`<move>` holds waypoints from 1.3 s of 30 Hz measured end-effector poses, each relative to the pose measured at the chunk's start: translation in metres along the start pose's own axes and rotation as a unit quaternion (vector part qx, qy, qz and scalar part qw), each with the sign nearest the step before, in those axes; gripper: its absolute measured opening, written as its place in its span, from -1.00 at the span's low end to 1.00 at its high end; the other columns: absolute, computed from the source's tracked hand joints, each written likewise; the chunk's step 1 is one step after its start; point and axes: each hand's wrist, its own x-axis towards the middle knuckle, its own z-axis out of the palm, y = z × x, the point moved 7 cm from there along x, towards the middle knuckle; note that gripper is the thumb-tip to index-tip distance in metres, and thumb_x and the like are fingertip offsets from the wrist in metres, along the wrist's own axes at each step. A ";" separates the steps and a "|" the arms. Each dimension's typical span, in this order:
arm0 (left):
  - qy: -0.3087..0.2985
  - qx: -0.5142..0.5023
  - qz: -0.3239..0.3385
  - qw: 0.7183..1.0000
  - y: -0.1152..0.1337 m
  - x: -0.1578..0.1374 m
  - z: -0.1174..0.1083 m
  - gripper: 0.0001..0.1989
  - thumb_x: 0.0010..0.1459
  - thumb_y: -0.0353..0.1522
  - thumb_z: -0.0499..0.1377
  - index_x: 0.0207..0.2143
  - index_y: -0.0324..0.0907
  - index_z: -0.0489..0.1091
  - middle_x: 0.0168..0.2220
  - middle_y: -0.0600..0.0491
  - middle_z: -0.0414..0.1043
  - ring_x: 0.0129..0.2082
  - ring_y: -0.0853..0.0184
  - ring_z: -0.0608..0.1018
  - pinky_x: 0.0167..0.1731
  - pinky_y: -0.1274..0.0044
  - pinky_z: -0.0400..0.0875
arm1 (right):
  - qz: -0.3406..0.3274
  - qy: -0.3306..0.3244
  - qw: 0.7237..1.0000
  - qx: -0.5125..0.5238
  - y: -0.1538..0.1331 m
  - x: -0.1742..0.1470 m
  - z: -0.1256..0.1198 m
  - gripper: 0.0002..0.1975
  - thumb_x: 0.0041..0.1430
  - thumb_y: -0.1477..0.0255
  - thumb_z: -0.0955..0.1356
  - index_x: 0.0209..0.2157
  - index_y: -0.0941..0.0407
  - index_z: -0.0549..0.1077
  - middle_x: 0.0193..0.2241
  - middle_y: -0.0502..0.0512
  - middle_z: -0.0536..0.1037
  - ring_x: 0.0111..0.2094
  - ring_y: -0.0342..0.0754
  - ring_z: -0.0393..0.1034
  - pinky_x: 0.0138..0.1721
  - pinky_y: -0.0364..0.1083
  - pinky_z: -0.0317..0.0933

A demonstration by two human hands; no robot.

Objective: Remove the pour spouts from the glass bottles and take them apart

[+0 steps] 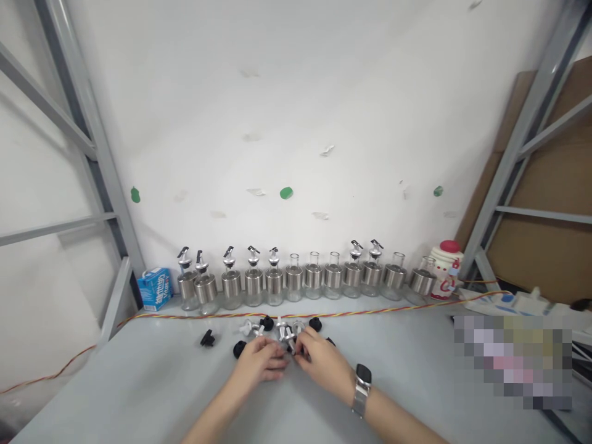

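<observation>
My left hand (263,359) lies low over the table beside the loose pieces, fingers stretched to the right, with nothing visible in it. Curled fingers of my right hand (320,356) pinch a silver pourer spout (290,336), partly hidden by them. Around both hands are more silver pourer spouts (280,325) and several black caps, one black cap (315,324) just beyond my right hand. A black piece (208,338) sits apart to the left. Behind stands a row of glass bottles with steel bands (253,283); some carry pourer tops, while others have bare necks.
A red and yellow twisted cord (259,316) runs across the table in front of the bottles. At the row's left end is a blue carton (155,288), at its right a white jug with red lid (446,271). Metal posts (104,166) frame both sides.
</observation>
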 end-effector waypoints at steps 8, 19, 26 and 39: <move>0.013 0.019 0.015 1.000 0.003 0.001 -0.003 -0.65 -0.25 -0.16 0.23 -0.49 -0.20 0.24 -0.41 -0.03 0.47 -0.47 0.29 0.54 -0.50 0.48 0.39 | 0.008 0.001 1.000 0.004 -0.003 -0.002 -0.002 -0.92 -0.01 0.52 0.25 -0.43 0.10 0.35 -0.40 0.00 0.36 -0.46 -0.16 0.30 -0.43 -0.21 0.11; 0.009 0.074 0.051 0.996 0.006 0.000 0.000 -0.62 -0.19 -0.08 0.13 -0.44 -0.20 0.26 -0.67 0.10 0.40 -0.75 0.42 0.42 -0.77 0.68 0.10 | 0.077 0.319 0.945 0.006 0.053 0.019 -0.111 -0.80 0.05 0.43 0.21 -0.24 0.13 0.30 -0.34 0.09 0.31 -0.48 -0.12 0.25 -0.34 -0.13 0.19; 0.006 0.080 0.067 0.995 0.004 0.003 0.002 -0.61 -0.17 -0.08 0.12 -0.41 -0.21 0.27 -0.69 0.11 0.39 -0.77 0.42 0.41 -0.79 0.69 0.05 | 0.179 0.407 0.895 -0.046 0.133 0.038 -0.157 -0.54 -0.04 0.46 0.25 -0.04 0.28 0.20 -0.18 0.31 0.28 -0.18 0.10 0.19 -0.06 0.04 0.00; 0.022 0.090 0.099 0.991 0.014 0.002 -0.003 -0.58 -0.18 -0.03 0.08 -0.44 -0.21 0.25 -0.71 0.14 0.36 -0.78 0.43 0.40 -0.83 0.69 0.00 | 0.286 0.398 0.872 0.010 0.185 0.069 -0.157 -0.63 -0.13 0.28 0.32 -0.30 0.25 0.45 -0.27 0.32 0.38 -0.18 0.14 0.24 -0.16 -0.01 0.06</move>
